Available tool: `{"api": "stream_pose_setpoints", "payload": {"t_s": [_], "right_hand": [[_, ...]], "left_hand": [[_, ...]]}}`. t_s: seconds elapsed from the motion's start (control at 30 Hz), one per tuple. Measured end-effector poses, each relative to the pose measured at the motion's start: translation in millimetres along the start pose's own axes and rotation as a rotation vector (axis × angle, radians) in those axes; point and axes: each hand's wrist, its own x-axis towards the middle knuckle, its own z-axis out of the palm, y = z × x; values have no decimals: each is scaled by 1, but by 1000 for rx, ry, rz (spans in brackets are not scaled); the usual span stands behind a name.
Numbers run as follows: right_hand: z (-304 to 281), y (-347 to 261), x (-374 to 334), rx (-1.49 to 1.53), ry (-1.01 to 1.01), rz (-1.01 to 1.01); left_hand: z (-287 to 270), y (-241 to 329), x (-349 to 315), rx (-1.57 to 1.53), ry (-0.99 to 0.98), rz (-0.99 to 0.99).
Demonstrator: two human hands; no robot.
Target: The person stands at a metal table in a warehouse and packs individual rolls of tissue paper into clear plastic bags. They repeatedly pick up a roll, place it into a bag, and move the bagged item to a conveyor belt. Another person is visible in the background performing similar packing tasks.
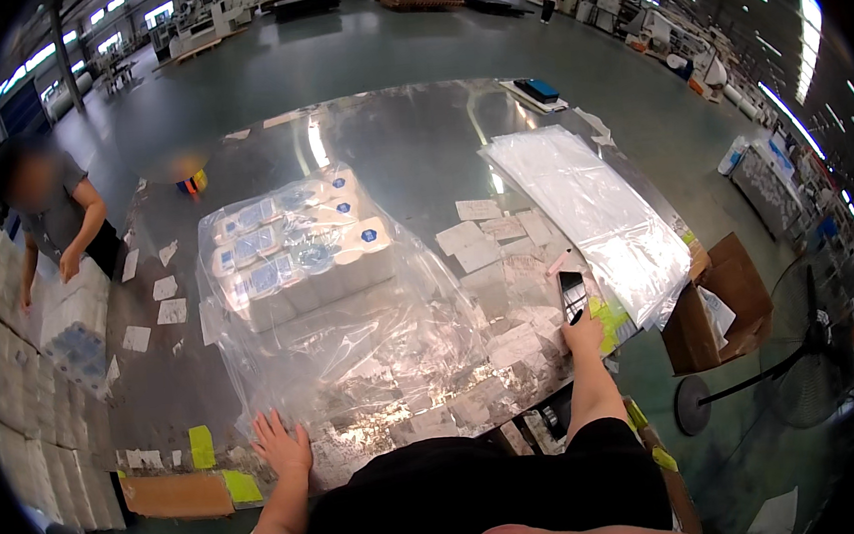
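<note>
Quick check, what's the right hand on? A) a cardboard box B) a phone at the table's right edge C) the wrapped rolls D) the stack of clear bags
B: the right hand grips a dark phone standing at the right edge of the shiny table; the stack of clear bags lies further right, untouched.

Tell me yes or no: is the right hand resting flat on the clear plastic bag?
No. The right hand holds a dark phone at the table's right side, while the left hand lies flat on the clear plastic bag.
</note>
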Motion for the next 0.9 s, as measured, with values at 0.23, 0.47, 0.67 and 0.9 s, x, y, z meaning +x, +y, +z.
{"api": "stream_pose_setpoints", "payload": {"t_s": [0.23, 0.47, 0.67, 0.9], "right_hand": [[24, -27, -55, -143, 82, -223], [43, -73, -27, 83, 24, -265], [58, -96, -30, 22, 158, -231], [55, -90, -24, 41, 179, -243]], "left_hand": [[3, -1, -2, -4, -1, 0], [-3, 1, 0, -7, -39, -8], [5, -9, -1, 25, -34, -25], [5, -5, 0, -7, -9, -22]]}}
